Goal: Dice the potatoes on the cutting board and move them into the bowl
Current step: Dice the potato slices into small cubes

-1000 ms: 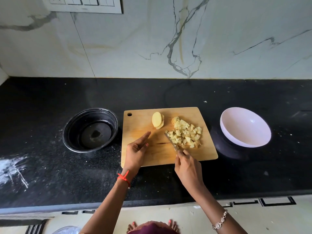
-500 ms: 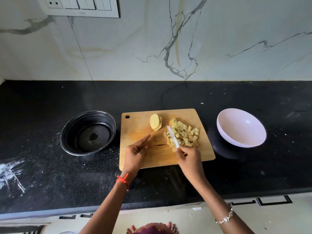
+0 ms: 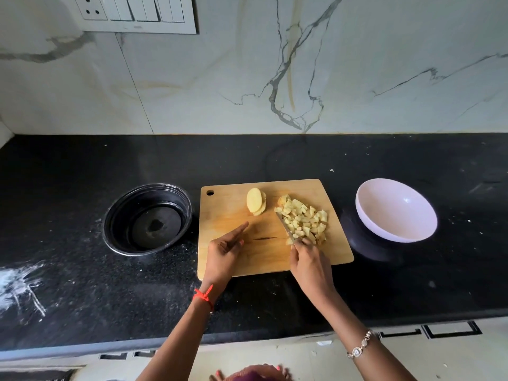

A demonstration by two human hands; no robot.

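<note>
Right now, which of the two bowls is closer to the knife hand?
The white bowl, right of the cutting board, near the right hand gripping the knife. The black bowl sits left of the board, past the left hand.

No text, label, brand or number could be read anywhere in this kitchen scene. The switch panel [image 3: 132, 12] on the marble wall carried a faint mark along its lower edge, too small to make out. The wooden cutting board [image 3: 264, 257], the white bowl [image 3: 395, 210] and the black bowl [image 3: 148, 187] showed plain, unlettered surfaces.
</note>
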